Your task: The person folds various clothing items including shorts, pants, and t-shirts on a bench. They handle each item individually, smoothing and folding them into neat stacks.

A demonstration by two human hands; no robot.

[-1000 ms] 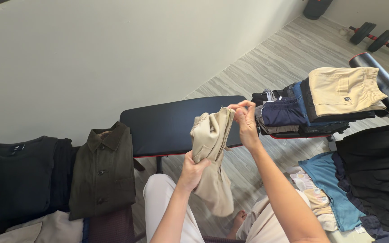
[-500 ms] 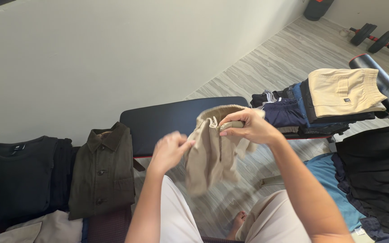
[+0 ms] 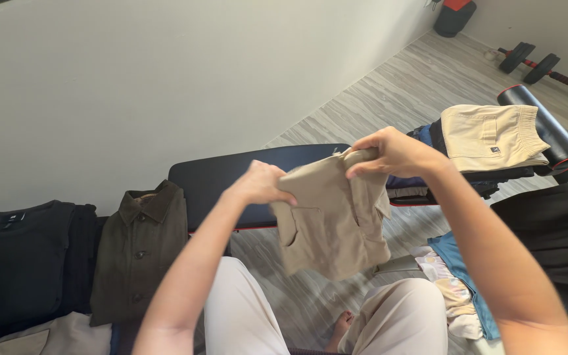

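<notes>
I hold a pair of khaki shorts up in front of me by the waistband, hanging down over my knees. My left hand grips the left end of the waistband. My right hand pinches the right end, slightly higher. A pocket shows on the left side of the shorts. Behind them lies the black padded bench.
A stack of folded clothes topped by cream shorts rests on the bench's right end. A dark olive shirt and a black sweater lie at the left. Loose clothes, including a blue garment, lie at the right. Dumbbells sit on the floor.
My left hand took hold of the waistband's left end and both hands spread the shorts out flat and lifted them. The view shifted slightly.
</notes>
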